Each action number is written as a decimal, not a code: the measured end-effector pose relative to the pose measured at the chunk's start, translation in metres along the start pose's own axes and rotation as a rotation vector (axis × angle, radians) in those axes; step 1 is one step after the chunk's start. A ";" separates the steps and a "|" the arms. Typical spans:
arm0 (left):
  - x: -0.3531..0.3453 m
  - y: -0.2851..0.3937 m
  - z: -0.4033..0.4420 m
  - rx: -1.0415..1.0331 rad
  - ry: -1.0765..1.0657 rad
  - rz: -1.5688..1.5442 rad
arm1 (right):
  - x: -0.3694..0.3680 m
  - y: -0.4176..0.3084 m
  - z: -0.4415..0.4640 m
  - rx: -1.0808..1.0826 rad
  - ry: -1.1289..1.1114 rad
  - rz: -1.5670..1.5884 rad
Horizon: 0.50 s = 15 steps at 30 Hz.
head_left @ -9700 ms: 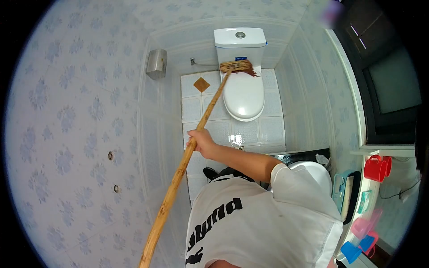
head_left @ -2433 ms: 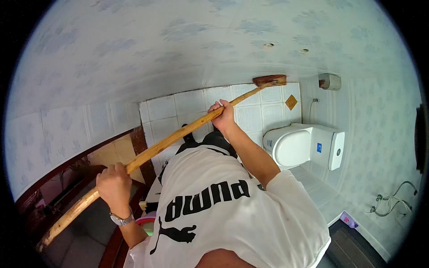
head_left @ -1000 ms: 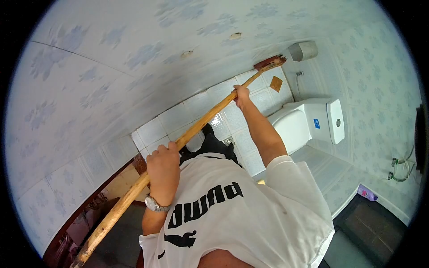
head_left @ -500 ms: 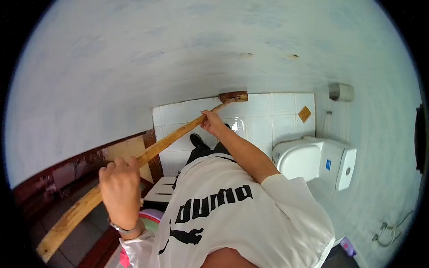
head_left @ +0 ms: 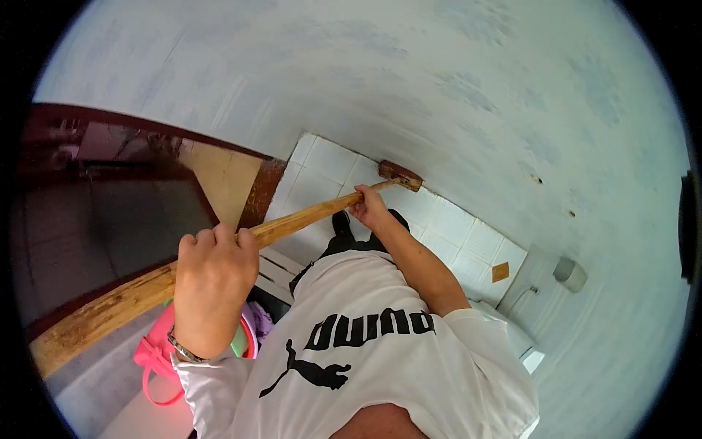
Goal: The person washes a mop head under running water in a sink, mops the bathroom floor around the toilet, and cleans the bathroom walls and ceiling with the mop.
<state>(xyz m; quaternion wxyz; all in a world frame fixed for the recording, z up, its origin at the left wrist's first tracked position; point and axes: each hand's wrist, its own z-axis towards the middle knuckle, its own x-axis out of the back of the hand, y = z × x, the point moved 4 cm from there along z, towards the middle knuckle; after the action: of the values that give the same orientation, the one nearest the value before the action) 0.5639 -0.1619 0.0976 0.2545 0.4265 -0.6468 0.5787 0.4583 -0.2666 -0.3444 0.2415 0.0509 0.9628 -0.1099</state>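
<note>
A long wooden pole (head_left: 303, 219) slants across the view from the lower left toward the floor ahead. At its far end sits a reddish-brown block-shaped head (head_left: 402, 176), lying on the white tiles at the foot of the wall; the exact kind of tool does not show. My left hand (head_left: 217, 274), with a metal watch at the wrist, is closed over the upper part of the pole. Farther down, my right hand (head_left: 371, 208) is wrapped round the pole close to the head. Both hands' palms are hidden.
The pale wall (head_left: 439, 88) rises beyond the tiled floor (head_left: 468, 245). A dark red door frame (head_left: 272, 183) stands at the left. Beside my left arm are a pink bag (head_left: 157, 347) and a tub. A paper holder (head_left: 570, 274) hangs at the right.
My view has turned left, bringing more of the doorway and the pink bag into sight, while most of the toilet has left it. Both hands keep their hold on the pole.
</note>
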 end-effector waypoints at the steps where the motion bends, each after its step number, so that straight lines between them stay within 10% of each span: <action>1: 0.000 0.000 -0.001 0.022 -0.019 -0.010 | 0.000 0.000 0.000 -0.014 0.017 -0.017; 15: 0.094 0.078 -0.020 0.625 -0.171 0.051 | -0.054 -0.010 -0.006 -0.406 -0.371 -0.275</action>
<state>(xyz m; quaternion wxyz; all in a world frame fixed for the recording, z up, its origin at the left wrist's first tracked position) 0.4470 -0.1689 0.1373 0.0413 0.5148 -0.4675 0.7175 0.5018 -0.2778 -0.3115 0.4012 -0.1498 0.9025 0.0455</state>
